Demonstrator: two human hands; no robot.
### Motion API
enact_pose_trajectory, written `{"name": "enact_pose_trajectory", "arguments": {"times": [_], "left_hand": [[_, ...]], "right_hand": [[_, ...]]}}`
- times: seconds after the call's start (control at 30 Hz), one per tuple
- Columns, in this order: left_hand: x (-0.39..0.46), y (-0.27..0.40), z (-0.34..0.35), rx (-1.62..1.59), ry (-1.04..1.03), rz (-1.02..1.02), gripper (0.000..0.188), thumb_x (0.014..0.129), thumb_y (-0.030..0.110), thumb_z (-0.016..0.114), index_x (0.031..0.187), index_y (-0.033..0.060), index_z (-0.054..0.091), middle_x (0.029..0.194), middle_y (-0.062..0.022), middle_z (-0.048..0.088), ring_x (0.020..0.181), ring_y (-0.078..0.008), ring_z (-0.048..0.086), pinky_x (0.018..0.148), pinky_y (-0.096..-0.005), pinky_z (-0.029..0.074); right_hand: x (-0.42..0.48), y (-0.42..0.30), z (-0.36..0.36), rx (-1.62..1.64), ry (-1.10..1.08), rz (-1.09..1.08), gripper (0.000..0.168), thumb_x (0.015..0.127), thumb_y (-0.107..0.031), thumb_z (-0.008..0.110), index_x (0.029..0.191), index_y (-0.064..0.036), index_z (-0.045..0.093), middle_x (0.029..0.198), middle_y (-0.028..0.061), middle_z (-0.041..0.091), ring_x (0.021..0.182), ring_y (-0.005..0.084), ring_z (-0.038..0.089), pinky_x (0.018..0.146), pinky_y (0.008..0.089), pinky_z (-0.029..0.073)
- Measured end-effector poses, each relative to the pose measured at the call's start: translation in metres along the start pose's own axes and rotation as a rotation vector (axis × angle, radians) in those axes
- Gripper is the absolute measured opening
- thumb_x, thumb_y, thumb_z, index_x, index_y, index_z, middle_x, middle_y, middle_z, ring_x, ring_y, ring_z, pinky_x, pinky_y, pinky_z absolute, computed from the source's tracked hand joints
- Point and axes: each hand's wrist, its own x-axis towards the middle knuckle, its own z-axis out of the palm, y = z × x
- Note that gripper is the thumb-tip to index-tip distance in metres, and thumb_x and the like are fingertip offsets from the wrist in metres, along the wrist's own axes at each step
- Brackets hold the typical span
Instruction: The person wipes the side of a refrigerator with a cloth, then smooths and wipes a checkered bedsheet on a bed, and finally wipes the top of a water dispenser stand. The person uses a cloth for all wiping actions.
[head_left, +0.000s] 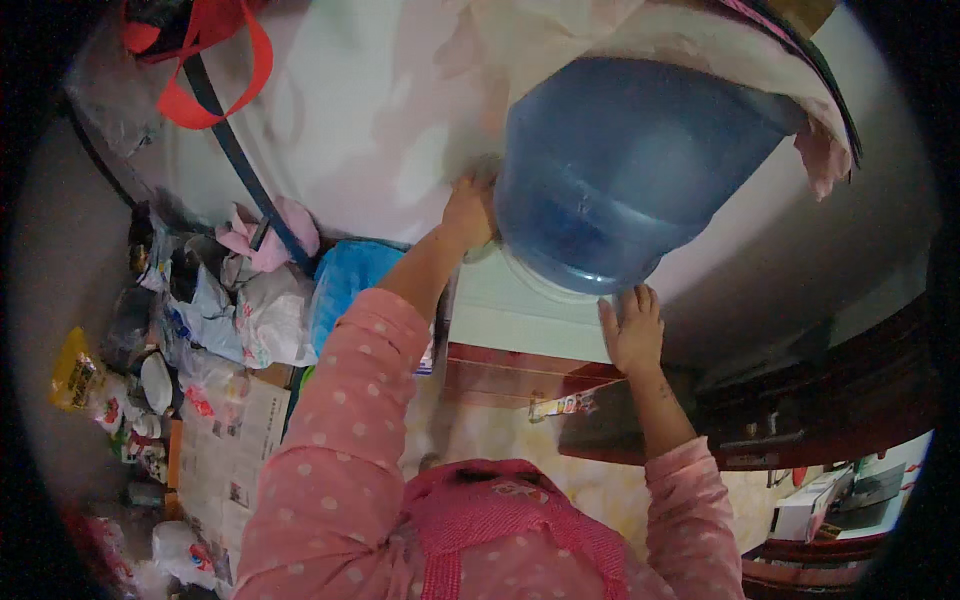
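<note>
A large translucent blue water bottle stands upside down on the white top of what looks like a water dispenser. My left hand is at the far left side of the dispenser, close against the bottle; its fingertips are dim and partly hidden. At the right front corner, my right hand has its thumb on the near side and its fingers over the edge, just below the bottle. A pale cloth cover drapes over the bottle's upper part.
Plastic bags, a blue item and a flattened cardboard box crowd the left. A dark pole leans there beneath a red strap. A white wall is behind; a dark red cabinet stands right.
</note>
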Motion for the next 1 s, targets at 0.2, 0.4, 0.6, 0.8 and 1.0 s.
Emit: {"name": "enact_pose_trajectory", "arguments": {"times": [0.2, 0.4, 0.6, 0.8, 1.0], "left_hand": [[-0.027, 0.011, -0.012, 0.071, 0.004, -0.034, 0.041, 0.078, 0.018, 0.056, 0.116, 0.0018, 0.057, 0.121, -0.0149, 0.052, 0.113, -0.0379, 0.042, 0.100, -0.0456, 0.033], [-0.097, 0.095, -0.094, -0.029, 0.089, -0.156, 0.039, 0.073, 0.012, 0.057, 0.108, -0.0039, 0.059, 0.118, -0.0158, 0.054, 0.116, -0.0364, 0.042, 0.101, -0.0432, 0.034], [-0.130, 0.129, -0.130, -0.177, -0.035, -0.141, 0.043, 0.076, 0.019, 0.057, 0.112, -0.0039, 0.058, 0.123, -0.0167, 0.052, 0.120, -0.0373, 0.040, 0.103, -0.0447, 0.032], [-0.114, 0.180, -0.123, -0.161, -0.065, -0.037, 0.057, 0.078, 0.039, 0.062, 0.115, -0.0043, 0.056, 0.127, -0.0203, 0.050, 0.123, -0.0397, 0.038, 0.105, -0.0491, 0.028], [-0.088, 0.237, -0.090, -0.245, -0.106, 0.162, 0.062, 0.074, 0.037, 0.065, 0.119, -0.0035, 0.053, 0.126, -0.0173, 0.050, 0.123, -0.0358, 0.037, 0.103, -0.0474, 0.029]], "right_hand": [[0.010, -0.014, -0.012, 0.046, -0.017, 0.038, 0.051, 0.089, -0.039, 0.050, 0.122, -0.001, 0.047, 0.131, 0.0203, 0.044, 0.124, 0.0385, 0.036, 0.098, 0.0483, 0.035], [0.005, -0.005, 0.002, 0.056, 0.018, 0.118, 0.055, 0.088, -0.040, 0.051, 0.125, 0.000, 0.045, 0.133, 0.0169, 0.043, 0.125, 0.0350, 0.037, 0.095, 0.0493, 0.038], [0.004, -0.007, -0.007, -0.012, 0.086, 0.101, 0.054, 0.085, -0.038, 0.051, 0.122, 0.001, 0.051, 0.124, 0.0185, 0.052, 0.117, 0.0342, 0.046, 0.087, 0.0485, 0.045], [0.002, 0.016, 0.006, 0.240, 0.300, 0.308, 0.046, 0.093, -0.031, 0.045, 0.127, 0.000, 0.044, 0.128, 0.0185, 0.047, 0.122, 0.0344, 0.039, 0.100, 0.0449, 0.033], [0.007, 0.011, 0.010, 0.484, 0.466, 0.481, 0.046, 0.089, -0.029, 0.048, 0.118, 0.006, 0.052, 0.114, 0.0256, 0.055, 0.108, 0.0402, 0.050, 0.095, 0.0459, 0.038]]}}
